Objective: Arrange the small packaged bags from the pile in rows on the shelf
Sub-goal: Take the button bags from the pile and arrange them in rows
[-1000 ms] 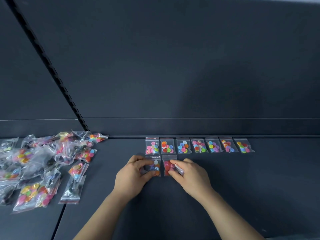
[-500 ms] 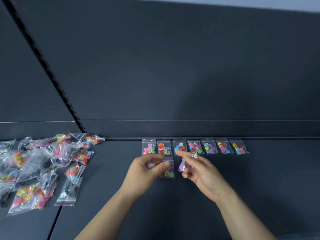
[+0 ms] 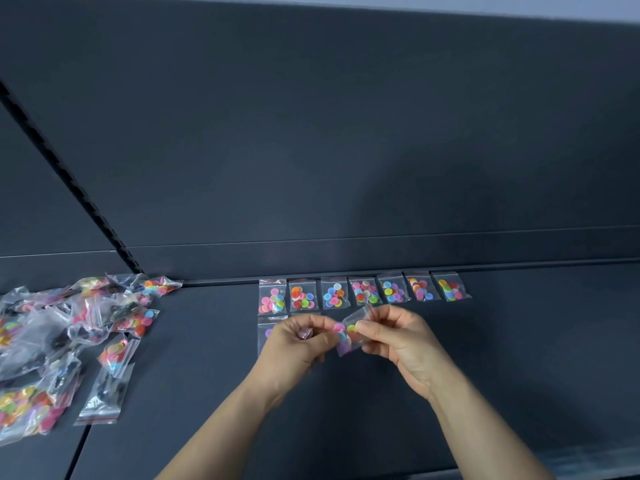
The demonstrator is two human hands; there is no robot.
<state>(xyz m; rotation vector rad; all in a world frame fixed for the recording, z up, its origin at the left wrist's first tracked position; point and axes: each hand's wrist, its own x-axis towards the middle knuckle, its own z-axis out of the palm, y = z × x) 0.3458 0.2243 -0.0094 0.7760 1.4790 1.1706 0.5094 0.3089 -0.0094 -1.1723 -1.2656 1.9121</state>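
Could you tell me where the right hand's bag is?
Head view, centre: the right hand pinches the bag beside the left hand, in front of the back row.

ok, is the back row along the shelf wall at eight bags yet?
No, the back row has seven bags side by side, and the left hand and right hand pinch another bag.

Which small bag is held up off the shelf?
The bag pinched between the left hand and right hand, tilted in the air; the seven in the back row lie flat.
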